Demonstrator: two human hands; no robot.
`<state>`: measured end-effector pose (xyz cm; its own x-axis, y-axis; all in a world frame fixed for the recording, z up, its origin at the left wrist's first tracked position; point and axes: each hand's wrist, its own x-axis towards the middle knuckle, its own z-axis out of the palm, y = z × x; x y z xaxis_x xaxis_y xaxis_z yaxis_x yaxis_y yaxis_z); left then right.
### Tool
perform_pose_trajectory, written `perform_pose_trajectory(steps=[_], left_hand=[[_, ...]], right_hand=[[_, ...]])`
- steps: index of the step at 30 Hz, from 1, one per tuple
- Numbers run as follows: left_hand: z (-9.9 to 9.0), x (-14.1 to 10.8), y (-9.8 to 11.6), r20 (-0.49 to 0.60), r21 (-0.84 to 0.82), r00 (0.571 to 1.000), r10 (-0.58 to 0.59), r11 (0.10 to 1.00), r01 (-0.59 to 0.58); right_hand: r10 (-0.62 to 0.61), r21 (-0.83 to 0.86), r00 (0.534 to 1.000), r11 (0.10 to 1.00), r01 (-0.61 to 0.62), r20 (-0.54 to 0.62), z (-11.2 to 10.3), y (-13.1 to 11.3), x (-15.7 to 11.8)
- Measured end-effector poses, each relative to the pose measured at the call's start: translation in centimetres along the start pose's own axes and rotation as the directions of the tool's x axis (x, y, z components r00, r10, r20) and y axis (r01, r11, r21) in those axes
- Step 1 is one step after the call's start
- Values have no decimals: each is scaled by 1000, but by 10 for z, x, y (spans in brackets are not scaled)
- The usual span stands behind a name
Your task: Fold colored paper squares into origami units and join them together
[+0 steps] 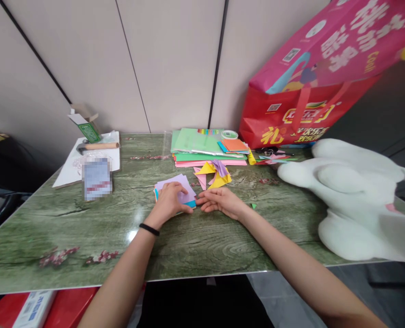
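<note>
A small stack of square coloured papers [188, 189], purple on top with blue showing below, lies on the green marbled table. My left hand [171, 200] rests over the stack with its fingers spread and curved, touching the papers. At the stack's right edge is my right hand [219, 202], palm turned partly up, fingers slightly bent and apart, with nothing visible in it. Just behind my right hand lie folded paper pieces [218, 175] in yellow, purple and pink.
Behind lie green sheets [192, 142], orange squares [235, 145], a tape roll [229, 134] and a yellow tube [251, 157]. A hammer [101, 146] is at the left, a white plush toy [356, 191] and red bag [291, 114] at the right.
</note>
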<state>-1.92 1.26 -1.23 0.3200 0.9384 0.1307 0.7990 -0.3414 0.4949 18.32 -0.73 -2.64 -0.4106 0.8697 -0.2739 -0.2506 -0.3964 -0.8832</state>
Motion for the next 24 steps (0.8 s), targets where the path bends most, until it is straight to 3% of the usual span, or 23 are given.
perform_pose_trajectory(steps=[12,24], left_hand=[[-1,-2,3,22,32,1000,15,999,-16],[1,2,-3,-49,-125,998,-35,992,29]], right_hand=[[-22,-6,989,1000,23,146,-4,-2,-3],[-87,-174,990,979,106,115,4,3,-2]])
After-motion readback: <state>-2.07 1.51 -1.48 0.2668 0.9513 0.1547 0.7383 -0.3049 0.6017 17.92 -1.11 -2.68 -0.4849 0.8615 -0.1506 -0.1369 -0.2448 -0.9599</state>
